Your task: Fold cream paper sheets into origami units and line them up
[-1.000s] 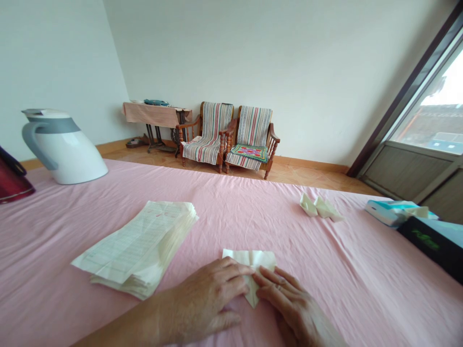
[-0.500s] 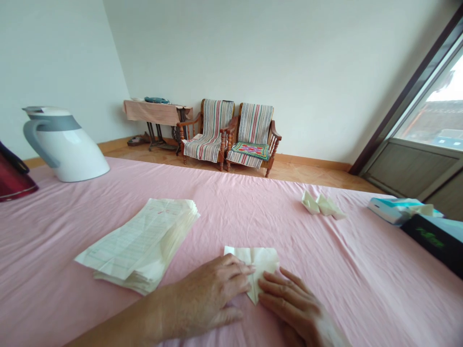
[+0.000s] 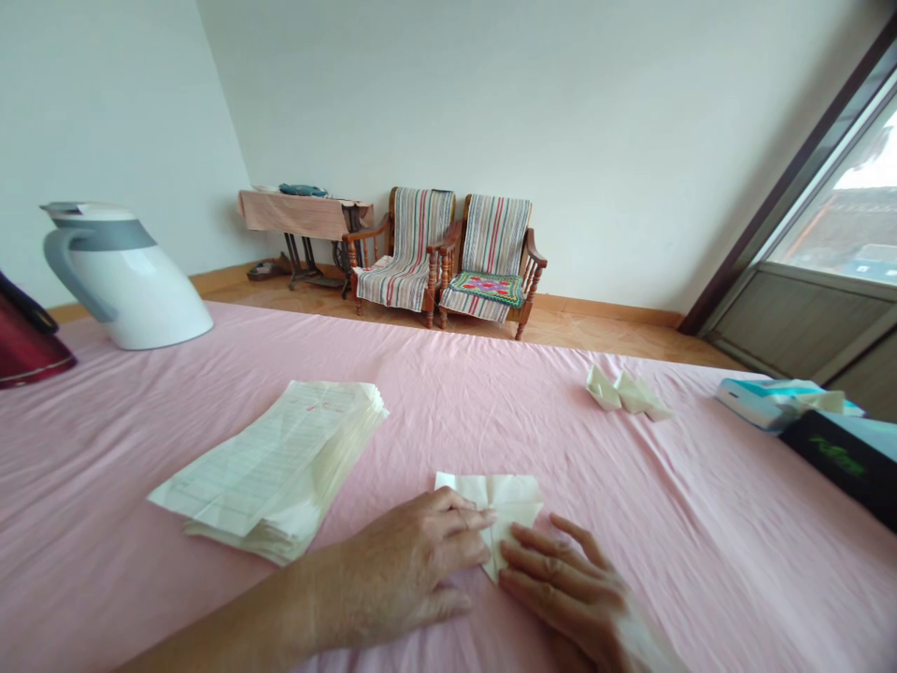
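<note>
A folded sheet of paper [image 3: 515,493] lies on the pink cloth in front of me, its top edge wide and its lower end narrowing to a point. My left hand [image 3: 420,561] rests on its left part, fingers stretched out flat and covering that side. From the right, my right hand [image 3: 567,579] presses its fingertips flat on the lower right part, fingers extended. A crease runs down between the two hands. To the left of my hands lies a stack of lined paper sheets [image 3: 273,458]. Folded paper pieces [image 3: 631,393] stand further off to the right.
A white and grey jug [image 3: 140,280] and a dark red kettle [image 3: 28,336] stand at the left. A tissue pack [image 3: 753,402] and a black box [image 3: 841,463] lie at the right edge. Beyond the pink cloth [image 3: 462,393] are two wooden armchairs [image 3: 483,243].
Both hands stay on the folded paper, with the right fingers shifted very slightly. The whole view has moved a little; nothing was picked up or let go.
</note>
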`<state>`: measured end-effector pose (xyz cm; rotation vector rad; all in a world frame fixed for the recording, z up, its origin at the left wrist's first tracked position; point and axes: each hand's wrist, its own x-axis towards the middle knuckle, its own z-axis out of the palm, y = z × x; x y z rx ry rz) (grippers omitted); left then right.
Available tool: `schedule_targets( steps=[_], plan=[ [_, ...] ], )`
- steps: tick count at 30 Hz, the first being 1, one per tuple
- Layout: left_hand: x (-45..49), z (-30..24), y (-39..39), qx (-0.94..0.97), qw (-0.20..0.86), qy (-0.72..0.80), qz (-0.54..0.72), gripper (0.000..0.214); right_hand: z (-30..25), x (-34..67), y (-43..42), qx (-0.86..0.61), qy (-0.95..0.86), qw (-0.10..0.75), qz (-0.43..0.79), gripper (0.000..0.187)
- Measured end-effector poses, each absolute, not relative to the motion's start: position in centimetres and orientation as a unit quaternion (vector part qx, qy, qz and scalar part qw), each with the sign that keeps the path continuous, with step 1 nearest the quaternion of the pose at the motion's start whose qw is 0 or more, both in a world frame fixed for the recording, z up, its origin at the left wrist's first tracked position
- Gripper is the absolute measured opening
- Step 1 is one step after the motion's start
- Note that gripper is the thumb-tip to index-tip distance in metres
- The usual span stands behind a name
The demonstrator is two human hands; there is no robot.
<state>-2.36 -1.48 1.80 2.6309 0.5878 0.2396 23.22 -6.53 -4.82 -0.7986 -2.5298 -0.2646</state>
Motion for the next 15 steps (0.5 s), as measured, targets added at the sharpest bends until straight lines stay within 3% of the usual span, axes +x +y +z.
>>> schedule_targets(
  steps=[15],
  plan=[
    [-2.34, 1.77, -1.47, 0.949, 0.219, 0.214, 0.078, 0.028, -4.87, 22.36, -6.76, -0.31, -0.909, 0.268, -0.073, 0.029]
  ],
)
